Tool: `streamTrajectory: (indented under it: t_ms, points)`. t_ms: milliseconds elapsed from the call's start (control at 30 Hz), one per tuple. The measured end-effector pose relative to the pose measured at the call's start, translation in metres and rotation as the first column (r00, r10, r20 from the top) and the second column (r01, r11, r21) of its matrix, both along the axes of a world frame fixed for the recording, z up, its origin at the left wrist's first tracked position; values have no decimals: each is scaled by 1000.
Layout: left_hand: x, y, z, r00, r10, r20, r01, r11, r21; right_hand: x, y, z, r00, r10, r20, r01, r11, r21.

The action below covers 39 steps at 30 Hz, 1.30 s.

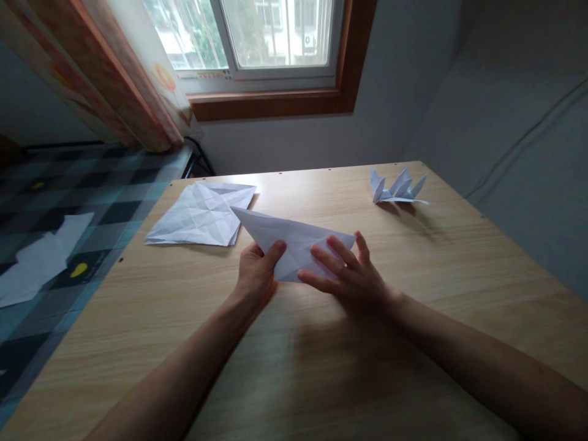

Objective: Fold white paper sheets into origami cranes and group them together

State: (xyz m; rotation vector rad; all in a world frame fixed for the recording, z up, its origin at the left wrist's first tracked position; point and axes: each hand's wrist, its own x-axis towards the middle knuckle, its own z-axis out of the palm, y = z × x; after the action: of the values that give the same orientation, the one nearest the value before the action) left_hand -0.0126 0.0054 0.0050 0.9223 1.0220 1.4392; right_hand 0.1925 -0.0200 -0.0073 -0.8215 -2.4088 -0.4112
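A folded sheet of white paper (294,245), pointed at its far left corner, is held up above the wooden table (220,367). My left hand (258,269) grips its lower left part, thumb on the near face and the other fingers hidden behind. Against the right half of the near face, my right hand (351,272) lays several spread fingers, with one finger at the right corner. Whether the right thumb supports the sheet from behind cannot be made out.
Creased white paper squares (202,214) lie stacked at the table's far left. Folded paper cranes (399,187) stand at the far right. Left of the table, a checked bed cover (114,202) bears loose paper pieces (43,260). A window (280,37) and curtain (114,67) are behind.
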Motion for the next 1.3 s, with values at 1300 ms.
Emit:
streamTrajectory:
  t_ms: [1300]
  points:
    - [-22, -3, -11, -231, 134, -964, 611, 791, -37, 0, 20, -10, 998, -66, -20, 57, 959, -279]
